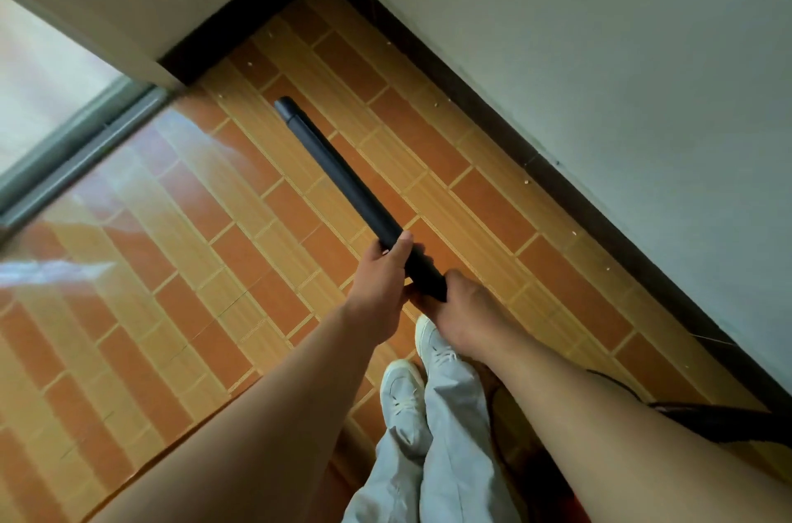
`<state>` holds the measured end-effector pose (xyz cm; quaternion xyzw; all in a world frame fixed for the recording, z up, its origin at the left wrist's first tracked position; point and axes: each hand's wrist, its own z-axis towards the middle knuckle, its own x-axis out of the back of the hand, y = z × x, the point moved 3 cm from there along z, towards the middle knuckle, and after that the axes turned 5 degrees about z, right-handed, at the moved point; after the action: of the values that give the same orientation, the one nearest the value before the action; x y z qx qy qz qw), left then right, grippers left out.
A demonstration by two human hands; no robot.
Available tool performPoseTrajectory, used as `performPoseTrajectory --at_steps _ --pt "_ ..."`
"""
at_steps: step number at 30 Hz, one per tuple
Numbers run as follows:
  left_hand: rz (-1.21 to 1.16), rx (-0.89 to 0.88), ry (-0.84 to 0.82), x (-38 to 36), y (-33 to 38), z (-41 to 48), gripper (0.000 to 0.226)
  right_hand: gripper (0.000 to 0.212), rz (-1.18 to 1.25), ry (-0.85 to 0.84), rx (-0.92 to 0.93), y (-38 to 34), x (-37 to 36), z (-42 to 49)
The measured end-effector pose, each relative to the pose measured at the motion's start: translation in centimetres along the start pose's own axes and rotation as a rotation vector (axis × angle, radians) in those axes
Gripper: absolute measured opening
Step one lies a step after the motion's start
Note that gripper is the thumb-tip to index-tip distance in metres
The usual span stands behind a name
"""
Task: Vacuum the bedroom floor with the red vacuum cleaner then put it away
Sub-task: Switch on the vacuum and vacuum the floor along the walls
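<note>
Far left: grey sliding-door frame [81, 149] with glass. Strong glare lies on the floor [171, 265] next to it; the tiles are an orange/tan brick pattern. Left hand [379, 278] comes in from bottom left and grips the black vacuum wand [343, 175] partway up its lower half, fingers curled round it and pressed together, thumb on top of the tube. The wand runs diagonally from the hands up-left toward the room corner, bare round end forward. Cannot tell whether the tip touches the tiles. Right hand [460, 314] sits just behind the left on the wand's near end, fingers wrapped under it, thumb against the tube; the two hands are nearly touching. Below the hands are white shoes [400, 389] and light grey trousers [454, 458], standing on the tiles. Right of the right forearm, the dark hose [720, 419] trails off toward the right edge. A red sliver shows at the bottom edge, too little to identify. Small pale specks [526, 181] dot the tiles along the dark baseboard [471, 81], with a plain pale wall [600, 51] above it.
</note>
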<state>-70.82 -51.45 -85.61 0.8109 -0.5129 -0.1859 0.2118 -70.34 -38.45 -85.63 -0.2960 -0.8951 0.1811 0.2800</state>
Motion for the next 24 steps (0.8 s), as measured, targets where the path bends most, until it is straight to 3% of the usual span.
performPoseTrajectory --at_steps 12,24 --pt "0.012 0.067 0.064 2.9 1.6 4.2 0.027 0.038 0.317 -0.327 -0.148 -2.4 -2.2 4.9" --pt "-0.061 0.108 0.061 10.8 0.9 7.3 0.029 0.049 0.499 -0.395 -0.248 -6.0 -9.0 6.8"
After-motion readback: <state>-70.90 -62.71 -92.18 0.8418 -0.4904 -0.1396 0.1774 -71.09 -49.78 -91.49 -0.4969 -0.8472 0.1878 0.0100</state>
